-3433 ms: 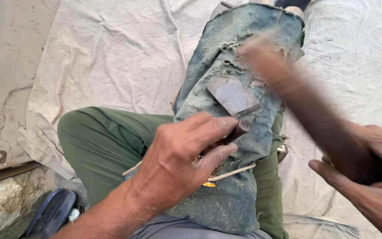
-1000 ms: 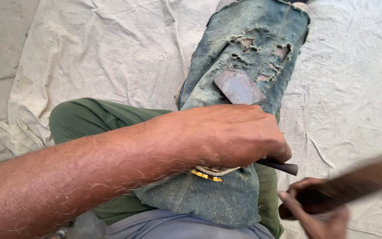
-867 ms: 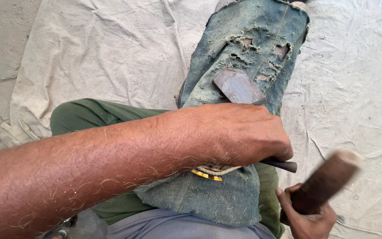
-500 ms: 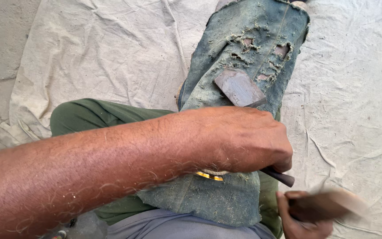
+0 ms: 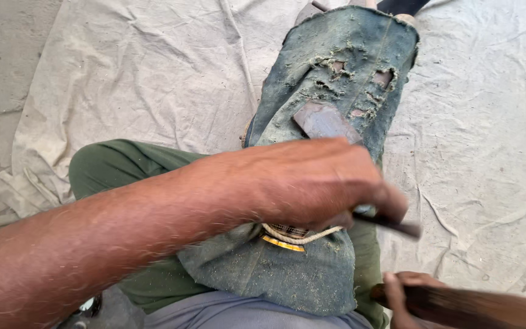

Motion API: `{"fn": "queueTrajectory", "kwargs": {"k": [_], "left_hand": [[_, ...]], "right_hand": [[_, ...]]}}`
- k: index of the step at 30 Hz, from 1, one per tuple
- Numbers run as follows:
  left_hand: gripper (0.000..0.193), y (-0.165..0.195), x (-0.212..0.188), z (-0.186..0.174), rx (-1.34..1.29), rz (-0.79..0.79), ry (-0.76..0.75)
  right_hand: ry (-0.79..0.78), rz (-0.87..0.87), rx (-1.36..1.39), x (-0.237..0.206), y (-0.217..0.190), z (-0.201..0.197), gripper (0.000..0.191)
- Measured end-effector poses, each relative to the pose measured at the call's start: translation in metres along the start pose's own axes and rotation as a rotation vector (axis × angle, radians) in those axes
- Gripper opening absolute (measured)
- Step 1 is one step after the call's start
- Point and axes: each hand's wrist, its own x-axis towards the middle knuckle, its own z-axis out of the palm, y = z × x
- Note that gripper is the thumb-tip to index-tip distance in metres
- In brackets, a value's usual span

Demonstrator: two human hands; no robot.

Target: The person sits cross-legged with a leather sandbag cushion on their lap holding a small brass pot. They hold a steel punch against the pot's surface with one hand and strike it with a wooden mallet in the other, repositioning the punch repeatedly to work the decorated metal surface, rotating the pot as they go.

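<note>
My left hand [image 5: 321, 183] reaches across my lap and is closed on a thin dark rod-like tool [image 5: 391, 223], whose tip sticks out to the right below my thumb. My right hand [image 5: 412, 298] at the bottom right edge grips a dark brown wooden mallet-like stick [image 5: 482, 306], which is blurred. A worn, torn piece of denim [image 5: 312, 274] dusted with sawdust covers my leg. A flat dark metal piece [image 5: 324, 120] lies on the denim just beyond my left hand. A ring with a cord and a yellow band [image 5: 287, 234] shows under my left palm.
A wrinkled pale canvas sheet [image 5: 141, 79] covers the ground around me. My bent leg in green trousers [image 5: 129, 170] lies to the left. Bare concrete floor [image 5: 1, 67] shows at the far left. A dark shoe tip [image 5: 400, 5] shows at the top.
My left hand has moved from resting beside the metal piece to gripping the thin tool across my lap. The stick in my right hand has swung up and down and is now low.
</note>
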Motion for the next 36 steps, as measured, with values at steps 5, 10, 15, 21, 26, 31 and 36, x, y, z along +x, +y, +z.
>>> {"fn": "queueTrajectory", "kwargs": {"k": [5,10,15,21,26,31,36], "left_hand": [[0.053,-0.013,-0.011,0.001,0.004,-0.05,0.269],[0.054,-0.019,-0.005,0.003,0.057,-0.009,0.308],[0.054,-0.016,0.007,-0.003,0.117,-0.007,0.219],[0.055,-0.017,0.013,-0.001,0.123,-0.017,0.109],[0.05,-0.017,0.015,0.002,0.133,0.117,0.129],[0.037,-0.006,0.009,0.003,0.164,-0.14,0.085],[0.048,0.001,-0.005,0.003,0.162,-0.096,0.288]], "right_hand": [[0.066,0.016,0.723,0.014,-0.01,-0.007,0.031],[-0.073,-0.034,0.804,0.024,-0.006,-0.014,0.041],[-0.216,0.205,0.579,0.024,-0.007,-0.005,0.043],[0.101,0.025,0.596,0.013,-0.018,0.009,0.038],[0.052,-0.001,0.48,0.016,-0.025,0.004,0.038],[-0.051,-0.019,0.537,0.028,-0.042,-0.013,0.035],[-0.087,-0.028,0.932,0.048,-0.07,-0.03,0.037]]}}
